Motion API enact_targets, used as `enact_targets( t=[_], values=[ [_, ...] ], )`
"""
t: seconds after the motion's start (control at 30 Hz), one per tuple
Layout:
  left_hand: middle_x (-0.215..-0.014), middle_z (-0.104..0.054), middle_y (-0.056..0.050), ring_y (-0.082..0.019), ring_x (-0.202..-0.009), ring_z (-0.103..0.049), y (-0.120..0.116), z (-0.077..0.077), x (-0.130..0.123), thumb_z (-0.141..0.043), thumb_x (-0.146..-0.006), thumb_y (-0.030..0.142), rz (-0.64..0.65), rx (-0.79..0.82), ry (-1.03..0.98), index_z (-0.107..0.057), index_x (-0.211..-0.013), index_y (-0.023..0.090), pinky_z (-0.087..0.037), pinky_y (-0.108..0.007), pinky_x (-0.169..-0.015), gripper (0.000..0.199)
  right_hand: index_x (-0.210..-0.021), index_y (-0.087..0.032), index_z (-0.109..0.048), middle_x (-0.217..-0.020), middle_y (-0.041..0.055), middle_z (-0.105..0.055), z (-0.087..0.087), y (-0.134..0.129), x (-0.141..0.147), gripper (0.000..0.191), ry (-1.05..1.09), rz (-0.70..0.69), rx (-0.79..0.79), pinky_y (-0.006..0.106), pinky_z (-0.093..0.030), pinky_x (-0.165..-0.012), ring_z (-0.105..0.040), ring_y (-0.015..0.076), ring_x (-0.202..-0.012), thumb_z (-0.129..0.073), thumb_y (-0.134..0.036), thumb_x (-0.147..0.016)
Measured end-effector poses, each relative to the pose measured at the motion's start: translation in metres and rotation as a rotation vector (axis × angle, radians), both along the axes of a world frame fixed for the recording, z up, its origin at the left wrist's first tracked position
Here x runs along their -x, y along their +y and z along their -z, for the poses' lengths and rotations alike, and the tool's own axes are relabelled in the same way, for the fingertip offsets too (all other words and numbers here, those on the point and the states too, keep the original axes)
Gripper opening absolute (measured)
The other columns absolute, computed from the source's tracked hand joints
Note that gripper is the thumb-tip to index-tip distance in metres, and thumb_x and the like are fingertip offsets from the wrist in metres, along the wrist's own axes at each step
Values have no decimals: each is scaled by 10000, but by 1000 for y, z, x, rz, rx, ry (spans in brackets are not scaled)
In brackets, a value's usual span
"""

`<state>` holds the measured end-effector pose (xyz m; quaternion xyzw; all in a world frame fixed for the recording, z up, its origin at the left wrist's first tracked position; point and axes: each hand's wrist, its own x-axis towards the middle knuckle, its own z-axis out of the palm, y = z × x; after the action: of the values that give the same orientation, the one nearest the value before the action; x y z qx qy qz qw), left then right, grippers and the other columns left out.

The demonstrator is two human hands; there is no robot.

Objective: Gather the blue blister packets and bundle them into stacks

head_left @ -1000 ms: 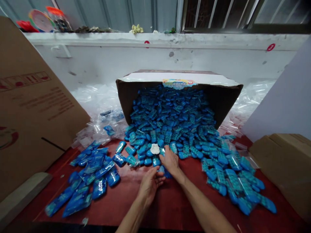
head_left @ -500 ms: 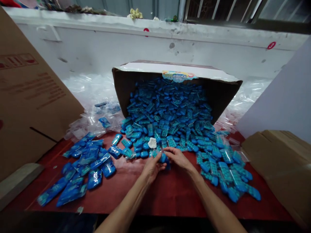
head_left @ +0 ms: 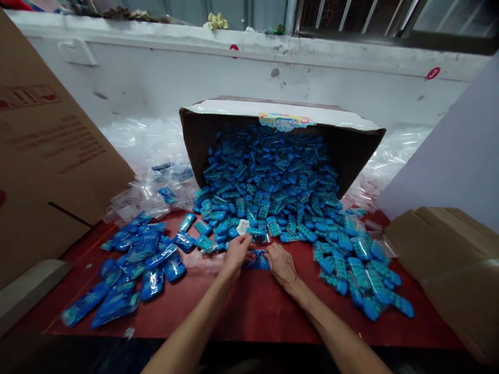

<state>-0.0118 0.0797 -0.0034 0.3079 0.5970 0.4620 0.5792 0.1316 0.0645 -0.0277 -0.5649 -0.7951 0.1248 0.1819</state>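
Note:
A small blue printed packet point(head_left: 259, 260) lies stretched between my two hands, low over the red table. My left hand point(head_left: 237, 254) is closed at the packet's left end, fingertips pinched together. At its right end, my right hand point(head_left: 281, 264) has its fingers curled and gripping the edge. Just beyond my left fingertips is a blue-and-teal case point(head_left: 255, 231) with a clear side; whether the fingers touch it I cannot tell. A white crumpled lump point(head_left: 243, 227) sits by it. Behind, a heap of similar cases point(head_left: 273, 176) spills out of a tipped carton point(head_left: 187, 140).
Filled blue packets point(head_left: 152, 283) are piled on the left of the red table point(head_left: 268, 317). More cases point(head_left: 358, 275) lie on the right. Clear plastic bags point(head_left: 136, 140) stand behind. Cardboard boxes flank both sides, a large one point(head_left: 50, 156) left and a brown one point(head_left: 444, 259) right.
My hands have moved apart, the left one slightly up and left. The blue case that was between them is no longer there; the packet now shows flat between my fingers.

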Motion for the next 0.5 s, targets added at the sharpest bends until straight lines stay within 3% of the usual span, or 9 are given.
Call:
enact_targets(
  t=[0.13,0.23,0.37,0.5],
  values=[
    [-529,-554,25,-60,-335,-423,-23,11,14,-556,-647,369,-52,-55,129,-565,-829,130,-292,-181,-347,301,-849,-231,-568,-837,7,-557,-2,-5,-1,114,1,-43,2,207,-357,-633,-517,139,-803,-472,-272,-804],
    [-538,-579,8,-89,-394,-465,-36,18,16,-588,-596,345,7,-83,199,-603,-775,132,-322,-200,-383,278,-788,-224,-579,-795,10,-563,0,-12,2,162,-3,-25,3,210,-349,-635,-522,137,-785,-426,-257,-829],
    [-529,-588,-3,-127,-460,-509,-40,20,13,-548,-611,380,130,-132,351,-626,-753,139,-345,-218,-419,291,-810,-215,-572,-796,19,-565,1,-13,5,143,-14,10,-1,221,-343,-627,-523,148,-786,-435,-252,-819],
    [-522,-581,-1,-123,-443,-500,-38,20,12,-522,-624,399,115,-118,363,-622,-754,139,-339,-218,-416,307,-876,-249,-557,-844,-10,-565,-1,-11,4,114,-28,7,2,204,-337,-591,-536,130,-786,-484,-276,-793]
  ],
)
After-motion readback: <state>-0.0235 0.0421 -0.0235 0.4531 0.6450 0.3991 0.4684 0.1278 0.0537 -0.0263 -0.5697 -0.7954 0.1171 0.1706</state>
